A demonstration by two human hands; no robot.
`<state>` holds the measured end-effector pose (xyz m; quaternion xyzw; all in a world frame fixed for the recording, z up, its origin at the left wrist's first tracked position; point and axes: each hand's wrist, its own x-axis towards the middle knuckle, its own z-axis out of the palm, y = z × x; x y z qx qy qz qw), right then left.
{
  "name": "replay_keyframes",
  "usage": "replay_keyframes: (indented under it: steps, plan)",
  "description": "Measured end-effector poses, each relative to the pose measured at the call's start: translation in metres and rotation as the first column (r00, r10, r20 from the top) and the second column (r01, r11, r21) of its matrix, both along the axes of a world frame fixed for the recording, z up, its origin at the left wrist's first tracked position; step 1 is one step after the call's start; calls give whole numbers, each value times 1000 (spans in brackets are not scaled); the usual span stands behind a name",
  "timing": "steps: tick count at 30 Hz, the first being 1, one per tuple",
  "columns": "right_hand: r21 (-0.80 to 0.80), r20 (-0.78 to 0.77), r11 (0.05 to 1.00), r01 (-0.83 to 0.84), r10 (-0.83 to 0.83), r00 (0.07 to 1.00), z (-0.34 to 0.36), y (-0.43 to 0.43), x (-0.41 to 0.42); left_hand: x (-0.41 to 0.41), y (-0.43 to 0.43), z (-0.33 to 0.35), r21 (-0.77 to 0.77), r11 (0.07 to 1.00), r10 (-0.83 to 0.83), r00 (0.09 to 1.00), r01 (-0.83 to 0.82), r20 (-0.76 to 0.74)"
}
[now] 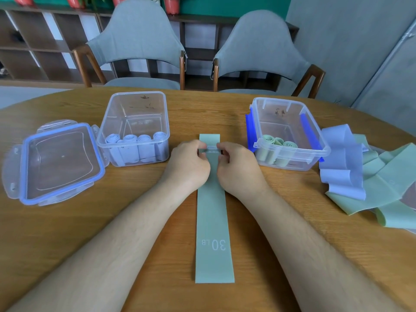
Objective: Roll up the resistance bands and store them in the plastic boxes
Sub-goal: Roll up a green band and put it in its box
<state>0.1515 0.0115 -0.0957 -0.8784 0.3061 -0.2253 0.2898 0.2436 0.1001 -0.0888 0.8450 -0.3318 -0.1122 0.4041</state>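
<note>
A green resistance band (212, 221) marked "30 LB" lies flat and lengthwise on the wooden table (67, 233) in front of me. My left hand (189, 165) and my right hand (238, 167) sit side by side on its far part, fingertips pinching the band across its width. To the left stands a clear plastic box (135, 113) holding several rolled lilac bands (132, 145). On the right, a clear box with blue clips (290, 122) holds rolled green bands (276, 145).
A clear lid with a blue seal (58, 161) lies at the left of the table. A loose pile of lilac and green bands (369, 176) sprawls at the right edge. Two grey chairs (139, 46) stand behind the table.
</note>
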Motion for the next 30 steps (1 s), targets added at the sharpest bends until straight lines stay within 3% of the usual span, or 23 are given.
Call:
replay_keyframes:
  steps: [4, 9, 15, 19, 22, 26, 30]
  plan:
    - [-30, -39, 999, -31, 30, 999, 0, 4, 1, -3, 0, 1, -17, 999, -50, 999, 49, -10]
    - [-53, -37, 998, -20, 18, 999, 2, 7, 0, -3, 0, -3, 43, 999, -17, 996, 14, 90]
    - [-71, -17, 991, -114, 113, 993, 1, 5, 0, -2, 1, -1, 10, 998, -65, 996, 64, 68]
    - [-129, -98, 991, -30, 17, 995, 3, 8, 0, -7, 3, -2, 126, 992, -14, 977, -14, 214]
    - [-150, -196, 986, -73, 43, 980, 9, 9, 0, -6, 2, -3, 94, 995, -52, 977, 33, 207]
    - [-166, -69, 983, -72, 61, 996, 2, 6, 0, -6, 2, -7, 96, 995, -48, 969, 25, 243]
    - [-272, -84, 957, -96, 76, 994, -1, 9, 4, -8, 3, -9, 160, 987, -76, 944, 25, 321]
